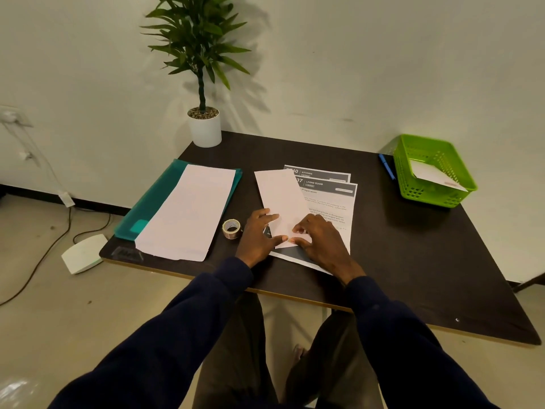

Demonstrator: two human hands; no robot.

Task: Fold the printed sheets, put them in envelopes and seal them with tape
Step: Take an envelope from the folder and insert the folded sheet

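A folded white sheet (280, 199) lies lengthwise on top of the printed sheets (330, 199) in the middle of the dark table (413, 246). My left hand (259, 234) presses its near left edge with thumb and fingers. My right hand (321, 240) pinches its near end, fingers on the paper. A pile of white envelopes (188, 211) rests on a teal folder (156, 199) to the left. A roll of clear tape (231, 228) sits between the envelopes and my left hand.
A green plastic basket (413, 190) holding a white envelope (436, 175) stands at the table's far right, with a blue pen (387, 166) beside it. A potted plant (205, 125) is at the back left corner. A white device (84, 253) and cables lie on the floor.
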